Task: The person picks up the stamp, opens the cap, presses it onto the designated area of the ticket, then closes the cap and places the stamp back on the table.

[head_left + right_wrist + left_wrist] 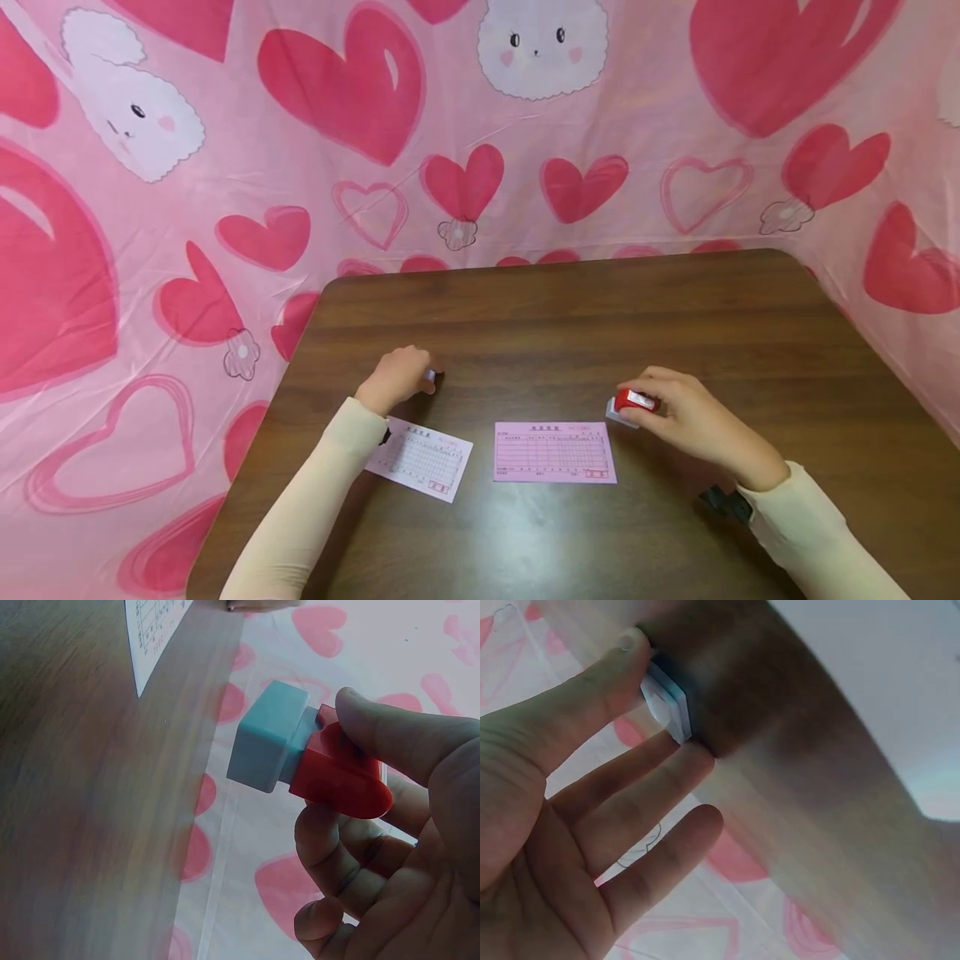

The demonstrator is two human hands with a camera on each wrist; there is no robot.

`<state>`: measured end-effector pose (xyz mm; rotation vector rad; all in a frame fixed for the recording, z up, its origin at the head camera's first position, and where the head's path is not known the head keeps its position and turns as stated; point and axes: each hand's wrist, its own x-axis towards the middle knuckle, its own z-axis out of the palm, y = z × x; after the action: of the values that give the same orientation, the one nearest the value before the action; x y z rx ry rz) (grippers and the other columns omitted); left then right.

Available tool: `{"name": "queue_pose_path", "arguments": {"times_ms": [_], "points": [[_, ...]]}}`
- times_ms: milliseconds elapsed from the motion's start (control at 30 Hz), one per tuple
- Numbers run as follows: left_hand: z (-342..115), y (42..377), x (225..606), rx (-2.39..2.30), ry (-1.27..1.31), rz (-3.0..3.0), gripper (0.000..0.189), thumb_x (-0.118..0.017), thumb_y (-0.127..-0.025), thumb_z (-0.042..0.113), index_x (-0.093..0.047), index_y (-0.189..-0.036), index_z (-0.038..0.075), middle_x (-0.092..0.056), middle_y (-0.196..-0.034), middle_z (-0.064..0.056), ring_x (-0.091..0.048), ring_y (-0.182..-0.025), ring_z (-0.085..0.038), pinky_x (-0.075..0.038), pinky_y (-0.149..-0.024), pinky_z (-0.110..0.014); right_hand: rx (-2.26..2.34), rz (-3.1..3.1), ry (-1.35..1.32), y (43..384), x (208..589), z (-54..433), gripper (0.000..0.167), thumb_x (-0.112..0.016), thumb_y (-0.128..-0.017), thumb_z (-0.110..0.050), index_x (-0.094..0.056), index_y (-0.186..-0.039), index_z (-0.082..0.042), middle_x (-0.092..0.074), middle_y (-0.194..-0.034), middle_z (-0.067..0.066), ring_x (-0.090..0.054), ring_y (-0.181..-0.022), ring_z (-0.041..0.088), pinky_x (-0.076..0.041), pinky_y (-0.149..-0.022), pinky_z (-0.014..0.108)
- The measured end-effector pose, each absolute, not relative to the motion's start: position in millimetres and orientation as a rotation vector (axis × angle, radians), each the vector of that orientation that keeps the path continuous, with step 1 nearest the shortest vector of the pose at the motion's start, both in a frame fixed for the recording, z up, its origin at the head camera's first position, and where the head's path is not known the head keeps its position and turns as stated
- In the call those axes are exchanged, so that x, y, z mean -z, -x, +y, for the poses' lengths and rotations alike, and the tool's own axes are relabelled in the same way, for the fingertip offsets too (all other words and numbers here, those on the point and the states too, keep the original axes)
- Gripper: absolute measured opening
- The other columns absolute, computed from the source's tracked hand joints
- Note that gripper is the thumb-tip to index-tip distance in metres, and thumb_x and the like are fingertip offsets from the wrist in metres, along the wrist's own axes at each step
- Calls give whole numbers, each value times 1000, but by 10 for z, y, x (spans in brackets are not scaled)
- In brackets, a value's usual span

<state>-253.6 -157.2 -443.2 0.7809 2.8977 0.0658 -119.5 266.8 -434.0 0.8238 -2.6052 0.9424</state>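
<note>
My right hand point(686, 408) pinches a red stamp point(341, 776) between thumb and fingers. A pale blue-grey cap-like block point(270, 739) sits on the stamp's end. In the head view the stamp is just off the right corner of a pink printed form point(551, 452). My left hand point(397, 379) pinches a small pale, flat-edged plastic piece point(667, 703) by its sides, low over the table; its kind I cannot tell. Nearer to me, a white printed form point(427, 462) lies slanted, partly hidden by the left wrist. Both forms bear a red boxed mark at lower right.
A brown wood-grain table point(570, 325) with rounded corners carries the forms. Behind and beside it hangs a pink cloth point(510, 125) printed with hearts and white rabbit faces. A black strap point(726, 504) shows at the right wrist.
</note>
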Motion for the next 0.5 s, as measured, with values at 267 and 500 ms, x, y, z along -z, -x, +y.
{"name": "queue_pose_path", "arguments": {"times_ms": [267,500], "points": [[-1609,2536,4455,-118,-854,2906,26,-89,-86,15,-82,-110,9,-78,-103,-10,-71,-87,-27,-60,-77,-48,-957,-2610,-800,1213,4325,2678,34,-93,-79,-8,-78,-110,-4,-65,-91,-11,-54,-74,2,-51,-61,24],[-1575,2493,4489,-255,-1054,2934,27,-87,-89,16,-80,-114,10,-77,-112,-7,-73,-101,-27,-59,-89,-47,-1044,-2647,-709,1218,4281,2690,34,-91,-82,-11,-78,-114,-6,-67,-93,-8,-55,-74,7,-50,-60,24]]}}
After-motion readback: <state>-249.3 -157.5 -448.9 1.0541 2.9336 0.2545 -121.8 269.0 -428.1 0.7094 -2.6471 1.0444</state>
